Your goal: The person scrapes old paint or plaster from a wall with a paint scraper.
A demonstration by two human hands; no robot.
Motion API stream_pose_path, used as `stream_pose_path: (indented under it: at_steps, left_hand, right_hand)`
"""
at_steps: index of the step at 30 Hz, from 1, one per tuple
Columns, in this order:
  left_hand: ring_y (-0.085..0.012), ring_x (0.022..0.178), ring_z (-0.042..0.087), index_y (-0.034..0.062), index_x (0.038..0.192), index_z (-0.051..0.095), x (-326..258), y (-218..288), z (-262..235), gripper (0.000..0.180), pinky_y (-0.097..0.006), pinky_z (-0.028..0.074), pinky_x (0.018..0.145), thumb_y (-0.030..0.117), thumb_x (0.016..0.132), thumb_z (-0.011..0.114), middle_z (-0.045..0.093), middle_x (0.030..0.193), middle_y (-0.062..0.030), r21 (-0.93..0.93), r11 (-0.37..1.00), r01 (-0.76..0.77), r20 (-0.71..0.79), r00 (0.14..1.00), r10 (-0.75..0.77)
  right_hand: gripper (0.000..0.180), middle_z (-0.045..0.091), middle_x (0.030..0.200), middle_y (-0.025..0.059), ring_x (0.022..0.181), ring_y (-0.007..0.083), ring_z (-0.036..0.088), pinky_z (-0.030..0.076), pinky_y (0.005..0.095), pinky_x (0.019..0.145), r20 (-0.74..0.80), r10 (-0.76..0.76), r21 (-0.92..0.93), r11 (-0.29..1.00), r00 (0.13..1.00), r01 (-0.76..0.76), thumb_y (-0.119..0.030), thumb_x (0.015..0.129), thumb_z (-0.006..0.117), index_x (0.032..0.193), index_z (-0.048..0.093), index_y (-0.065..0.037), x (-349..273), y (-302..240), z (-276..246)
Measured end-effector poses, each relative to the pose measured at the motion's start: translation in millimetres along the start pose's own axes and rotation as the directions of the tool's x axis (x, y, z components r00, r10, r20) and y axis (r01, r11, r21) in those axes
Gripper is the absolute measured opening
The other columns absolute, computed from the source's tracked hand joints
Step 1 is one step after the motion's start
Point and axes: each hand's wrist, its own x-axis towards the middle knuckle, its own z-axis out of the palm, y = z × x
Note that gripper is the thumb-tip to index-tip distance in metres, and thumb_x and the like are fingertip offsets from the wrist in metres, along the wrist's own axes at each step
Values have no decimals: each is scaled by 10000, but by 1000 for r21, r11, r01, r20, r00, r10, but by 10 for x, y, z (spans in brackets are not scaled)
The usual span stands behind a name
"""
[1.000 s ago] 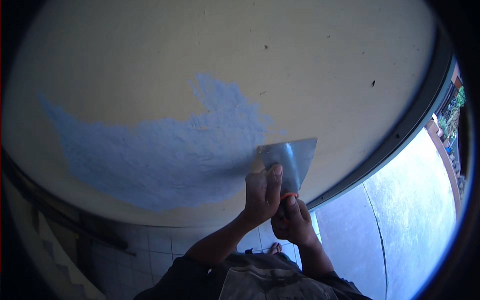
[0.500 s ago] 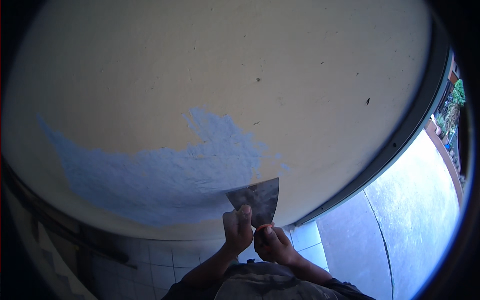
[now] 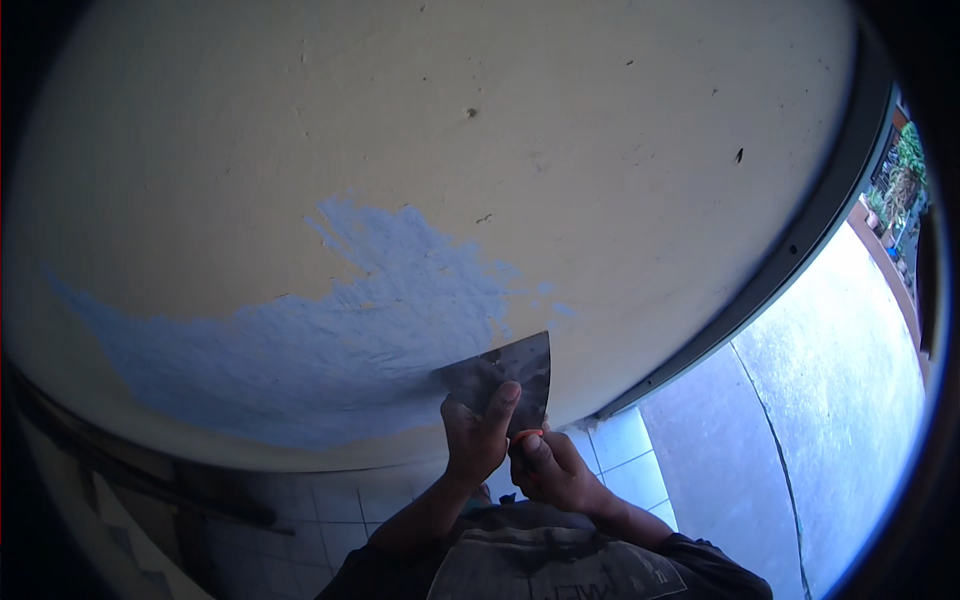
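Observation:
My right hand [image 3: 558, 473] is wrapped round the handle of a wide scraper [image 3: 523, 366], whose orange collar shows above the thumb. Against the lower blade, my left hand [image 3: 476, 437] is closed, its thumb lying on the metal face and its fingers behind. The blade is grey, smudged and tilted, with its broad edge up toward the wall. Just left of it spreads a bluish-white scraped patch [image 3: 320, 350] with ragged borders on the cream wall [image 3: 220, 170]. Whether the edge touches the wall, I cannot tell.
A dark frame [image 3: 790, 255] borders the wall on the right. Beyond it lies a bright concrete floor [image 3: 840, 370] with a crack, and plants [image 3: 908, 160] farther off. White tiles [image 3: 625, 460] are below. Dark bars [image 3: 230, 505] stand at lower left.
The view has shifted, so the wall patch sits farther left. The scraper and both hands are slightly higher in view, and my left thumb lies farther right across the blade. Both grips hold.

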Motion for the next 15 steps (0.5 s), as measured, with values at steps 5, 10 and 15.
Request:
stream_pose_path:
  at_steps: [5,10,15]
  left_hand:
    - [-92,657,568,-17,823,631,-52,-39,76,209,-253,437,602,182,888,635,648,740,-41,101,986,-136,-56,988,142]
    - [-92,660,565,-18,812,626,-35,-16,90,213,-256,437,606,180,891,626,643,743,-43,-17,1000,-15,-32,999,15]
    - [-88,660,571,-20,813,628,-16,-38,2,211,-250,449,609,179,884,639,645,760,-35,-12,995,-97,-69,993,96]
  right_hand:
    - [477,438,565,10,452,92,415,313,231,421,36,60,94,994,998,-63,-435,1006,282,755,434,-59,-38,-13,-80]
    - [460,443,622,8,564,94,452,385,240,558,62,85,136,986,994,-93,-433,1002,328,787,459,-48,-15,101,-77]
    - [456,433,614,-11,566,82,449,382,242,538,57,121,89,988,991,-126,-448,996,341,789,450,-57,-8,-154,0]
